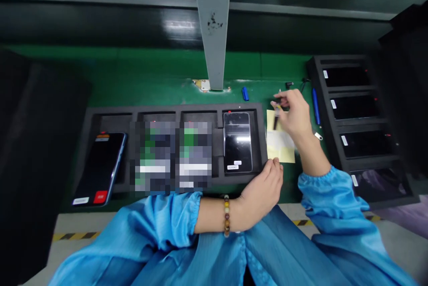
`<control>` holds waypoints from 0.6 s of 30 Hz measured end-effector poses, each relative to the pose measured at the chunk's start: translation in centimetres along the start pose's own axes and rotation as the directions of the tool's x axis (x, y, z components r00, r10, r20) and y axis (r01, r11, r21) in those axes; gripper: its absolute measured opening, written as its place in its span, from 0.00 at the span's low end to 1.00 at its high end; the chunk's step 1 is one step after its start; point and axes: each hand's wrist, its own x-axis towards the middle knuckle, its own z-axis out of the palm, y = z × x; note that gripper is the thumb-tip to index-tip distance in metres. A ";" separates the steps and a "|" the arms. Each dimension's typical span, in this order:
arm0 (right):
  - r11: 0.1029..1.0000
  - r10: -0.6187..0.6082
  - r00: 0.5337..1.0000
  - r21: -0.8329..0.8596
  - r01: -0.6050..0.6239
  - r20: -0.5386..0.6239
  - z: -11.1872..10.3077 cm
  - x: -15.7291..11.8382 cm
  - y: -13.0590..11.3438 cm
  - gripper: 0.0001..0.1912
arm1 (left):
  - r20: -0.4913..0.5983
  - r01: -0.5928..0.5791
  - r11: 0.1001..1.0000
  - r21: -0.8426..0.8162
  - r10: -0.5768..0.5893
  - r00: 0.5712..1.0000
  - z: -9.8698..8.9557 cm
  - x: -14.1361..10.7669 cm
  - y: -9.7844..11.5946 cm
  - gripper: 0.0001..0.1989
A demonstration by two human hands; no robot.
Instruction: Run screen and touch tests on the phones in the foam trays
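My right hand [294, 114] pinches a slim dark pen-like tool [276, 121] over the yellow paper [289, 157]; blur hides its exact kind. A white slip [279, 140] lies on that paper, beneath the hand. At the paper's lower edge my left hand [264, 188] rests with its fingers laid out close together, gripping nothing that I can see. Just left of the paper, a dark phone [237, 139] with small white labels lies in the right-end compartment of the black foam tray [261, 116].
A larger phone [102, 165] lies tilted at the tray's left end; the middle compartments are pixelated. A second foam tray [334, 157] at right holds several phones. Nearby lie a blue pen [316, 105], a blue cap [245, 93] and a small white piece [318, 136]. A grey post [216, 32] stands behind.
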 end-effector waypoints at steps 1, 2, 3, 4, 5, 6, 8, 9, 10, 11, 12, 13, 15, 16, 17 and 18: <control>0.998 -0.067 0.996 -0.018 0.068 0.060 -0.1 0.4 0.3 0.11 | 0.003 -0.002 1.000 0.002 0.002 1.000 -0.1 0.0 0.0 0.34; 0.993 -0.107 0.990 -0.034 0.111 0.093 -0.3 0.4 0.4 0.15 | 0.005 -0.005 1.000 0.005 0.005 1.000 -0.1 -0.1 -0.1 0.34; 0.990 -0.125 0.987 -0.050 0.130 0.098 -0.6 -0.1 0.3 0.17 | 0.009 -0.007 1.000 0.008 0.007 1.000 -0.1 -0.1 -0.1 0.34; 0.989 -0.124 0.989 -0.065 0.129 0.086 -1.0 -0.9 0.2 0.18 | 0.012 -0.009 1.000 0.011 0.008 1.000 -0.1 -0.1 -0.1 0.34; 0.990 -0.114 0.991 -0.072 0.119 0.070 -1.6 -2.1 0.0 0.19 | 0.015 -0.009 1.000 0.013 0.009 1.000 -0.1 -0.1 0.0 0.34; 0.992 -0.104 0.992 -0.065 0.109 0.073 -2.1 -3.5 -0.3 0.19 | 0.017 -0.008 1.000 0.016 0.007 1.000 -0.1 -0.1 0.0 0.34; 0.992 -0.108 0.981 -0.040 0.116 0.159 -2.9 -6.4 -0.7 0.23 | 0.013 0.000 1.000 0.020 0.000 1.000 -0.1 -0.1 0.0 0.34; 0.992 -0.107 0.974 -0.037 0.117 0.201 -3.1 -7.6 -0.9 0.26 | 0.009 0.004 1.000 0.018 -0.004 1.000 -0.1 -0.1 0.0 0.33; 0.993 -0.101 0.969 -0.043 0.113 0.227 -3.1 -8.6 -1.0 0.28 | 0.007 0.007 1.000 0.014 -0.007 1.000 -0.1 -0.1 0.0 0.33; 0.993 -0.086 0.968 -0.059 0.103 0.236 -3.0 -9.4 -1.2 0.29 | 0.006 0.009 1.000 0.007 -0.009 1.000 -0.1 -0.1 -0.1 0.33; 0.993 -0.068 0.970 -0.079 0.089 0.235 -2.8 -9.9 -1.3 0.28 | 0.007 0.010 1.000 -0.002 -0.010 1.000 -0.1 -0.1 -0.1 0.33; 0.992 -0.052 0.973 -0.100 0.076 0.226 -2.6 -10.2 -1.4 0.27 | 0.011 0.010 1.000 -0.012 -0.010 1.000 -0.2 -0.1 -0.1 0.34; 0.989 -0.030 0.979 -0.135 0.058 0.199 -2.2 -10.3 -1.8 0.22 | 0.020 0.007 0.999 -0.032 -0.006 1.000 -0.2 -0.1 -0.1 0.35; 0.988 -0.027 0.982 -0.145 0.055 0.185 -2.1 -10.3 -2.0 0.20 | 0.024 0.004 0.999 -0.042 -0.003 1.000 -0.2 -0.1 -0.1 0.36; 0.988 -0.028 0.985 -0.147 0.053 0.171 -2.0 -10.2 -2.2 0.18 | 0.027 0.002 0.999 -0.050 0.000 1.000 -0.2 -0.1 -0.1 0.36; 0.988 -0.029 0.987 -0.144 0.053 0.160 -2.1 -10.1 -2.4 0.17 | 0.030 0.001 0.998 -0.057 0.001 1.000 -0.2 -0.1 -0.1 0.36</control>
